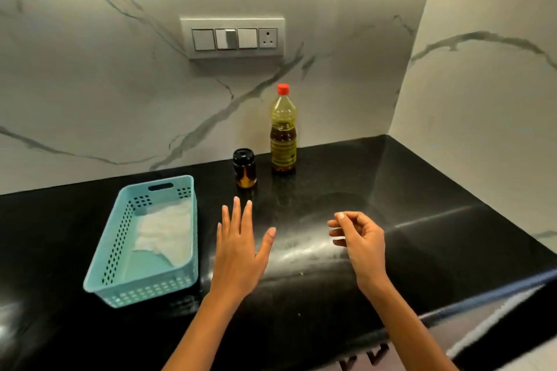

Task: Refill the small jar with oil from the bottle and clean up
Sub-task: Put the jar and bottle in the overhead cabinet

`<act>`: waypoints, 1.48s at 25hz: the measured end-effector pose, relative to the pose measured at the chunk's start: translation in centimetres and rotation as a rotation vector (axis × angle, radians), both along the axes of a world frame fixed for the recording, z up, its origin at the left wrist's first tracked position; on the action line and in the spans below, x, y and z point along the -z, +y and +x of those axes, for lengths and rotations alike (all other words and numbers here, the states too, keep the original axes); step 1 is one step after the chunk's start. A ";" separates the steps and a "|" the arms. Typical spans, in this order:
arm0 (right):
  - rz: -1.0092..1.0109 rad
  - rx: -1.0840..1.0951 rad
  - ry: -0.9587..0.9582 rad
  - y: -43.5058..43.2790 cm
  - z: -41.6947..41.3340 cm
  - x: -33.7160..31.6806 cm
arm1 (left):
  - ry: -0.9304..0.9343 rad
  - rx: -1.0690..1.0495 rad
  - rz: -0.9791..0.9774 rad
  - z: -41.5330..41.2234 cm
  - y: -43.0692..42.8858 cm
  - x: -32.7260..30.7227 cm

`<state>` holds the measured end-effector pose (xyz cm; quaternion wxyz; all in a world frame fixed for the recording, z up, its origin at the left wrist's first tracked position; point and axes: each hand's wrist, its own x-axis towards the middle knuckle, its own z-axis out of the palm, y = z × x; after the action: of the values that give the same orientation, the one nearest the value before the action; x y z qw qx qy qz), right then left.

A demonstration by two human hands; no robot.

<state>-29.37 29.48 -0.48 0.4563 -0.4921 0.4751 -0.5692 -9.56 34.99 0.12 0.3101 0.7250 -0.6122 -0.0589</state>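
A small glass jar (244,168) with a black lid stands on the black counter near the back wall, with a little amber oil in it. To its right stands a tall plastic oil bottle (283,129) with a red cap, upright and closed. My left hand (241,245) hovers flat with fingers spread, just in front of the jar and not touching it. My right hand (358,238) hangs over the counter further right, fingers loosely curled with nothing in them.
A light-blue perforated basket (104,262) holding a white cloth (164,230) sits left of my left hand. The black counter (422,220) meets marble walls at the back and right. A switch panel (232,37) is on the back wall.
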 end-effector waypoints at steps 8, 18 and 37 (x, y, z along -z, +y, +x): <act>-0.030 -0.020 0.119 -13.0 7.2 -2.0 | 0.197 -0.080 0.078 3.9 -11.0 -0.2; 0.082 -0.033 0.412 -26.9 12.6 -1.0 | 0.396 -0.167 0.093 7.9 -21.1 0.4; -0.050 0.164 0.365 -32.9 16.7 2.5 | 0.642 -0.362 -0.045 9.4 -27.4 5.1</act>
<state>-12.69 -3.39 -2.99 0.3025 -0.5579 0.5742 -0.5173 -0.15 7.63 -4.99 0.5078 0.7591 -0.3465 -0.2139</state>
